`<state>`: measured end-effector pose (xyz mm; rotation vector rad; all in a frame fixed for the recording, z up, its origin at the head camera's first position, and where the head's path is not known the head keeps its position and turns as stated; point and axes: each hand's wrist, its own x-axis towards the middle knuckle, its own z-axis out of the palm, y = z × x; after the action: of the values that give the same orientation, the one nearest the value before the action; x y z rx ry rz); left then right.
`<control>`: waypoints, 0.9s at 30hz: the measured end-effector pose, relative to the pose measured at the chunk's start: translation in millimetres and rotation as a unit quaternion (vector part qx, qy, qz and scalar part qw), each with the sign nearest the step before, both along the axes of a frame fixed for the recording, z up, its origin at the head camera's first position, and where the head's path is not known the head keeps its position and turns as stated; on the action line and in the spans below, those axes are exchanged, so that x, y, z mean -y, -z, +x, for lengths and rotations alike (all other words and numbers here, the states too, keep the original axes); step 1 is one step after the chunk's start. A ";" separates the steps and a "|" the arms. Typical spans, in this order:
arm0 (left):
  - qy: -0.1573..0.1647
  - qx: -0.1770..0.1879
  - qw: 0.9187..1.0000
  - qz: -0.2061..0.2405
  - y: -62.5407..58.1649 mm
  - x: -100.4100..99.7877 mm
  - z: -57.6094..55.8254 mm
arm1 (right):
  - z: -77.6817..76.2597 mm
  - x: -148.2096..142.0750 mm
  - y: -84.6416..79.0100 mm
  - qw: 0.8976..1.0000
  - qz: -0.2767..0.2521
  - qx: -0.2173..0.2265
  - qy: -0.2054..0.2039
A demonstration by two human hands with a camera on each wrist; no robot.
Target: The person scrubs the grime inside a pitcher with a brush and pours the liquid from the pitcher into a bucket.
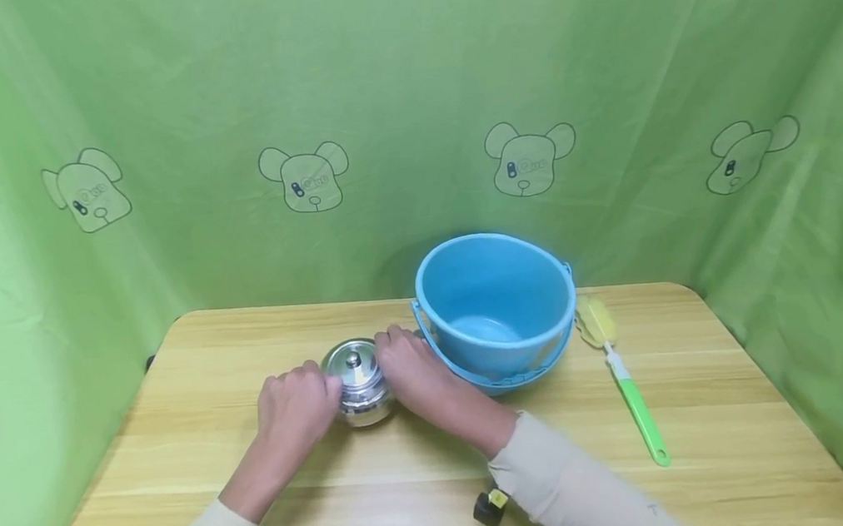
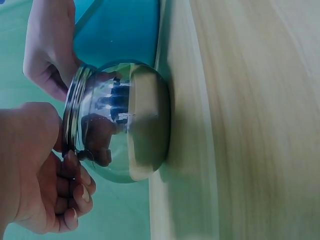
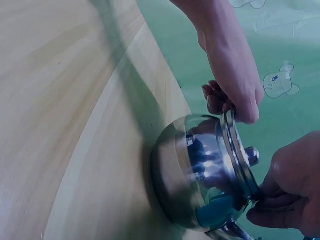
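Observation:
A shiny rounded metal teapot (image 1: 367,416) stands upright toward the middle of the table, its lid (image 1: 340,359) on top with a small knob. My left hand (image 1: 298,403) pinches the teapot at the left side of its rim, thumb over the top and fingers curled below. On the opposite side, my right hand (image 1: 410,366) pinches the rim between thumb and fingers. In the right wrist view a short spout (image 3: 232,231) juts from the teapot's body near the right hand. The teapot's base is close over the wooden surface (image 2: 250,125) in the left wrist view.
Just right of the right hand stands a blue bucket (image 1: 467,357) with its handle hanging down in front. Farther right lies a brush (image 1: 640,415) with a green handle and a yellow sponge head. Green curtain (image 1: 404,64) surrounds the table's back and sides.

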<state>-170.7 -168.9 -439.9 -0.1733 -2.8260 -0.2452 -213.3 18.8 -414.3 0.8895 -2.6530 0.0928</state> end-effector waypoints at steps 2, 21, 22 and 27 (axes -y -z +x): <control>0.005 -0.015 1.000 -0.008 1.6 0.7 1.0 | -1.6 0.9 1.1 1.000 -0.018 0.017 0.010; 0.043 -0.067 0.992 -0.096 10.9 9.3 5.4 | -2.5 2.5 9.9 0.976 -0.186 0.110 0.035; 0.045 -0.061 0.992 -0.100 11.2 10.2 5.2 | -1.8 2.2 10.4 0.977 -0.184 0.104 0.033; 0.059 -0.055 0.989 -0.121 11.7 14.5 5.9 | 1.7 1.6 12.0 0.985 -0.160 0.058 0.017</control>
<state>-164.8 -183.3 -451.6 -0.3950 -2.7298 0.0811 -211.6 17.1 -426.3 0.7514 -2.6506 0.5599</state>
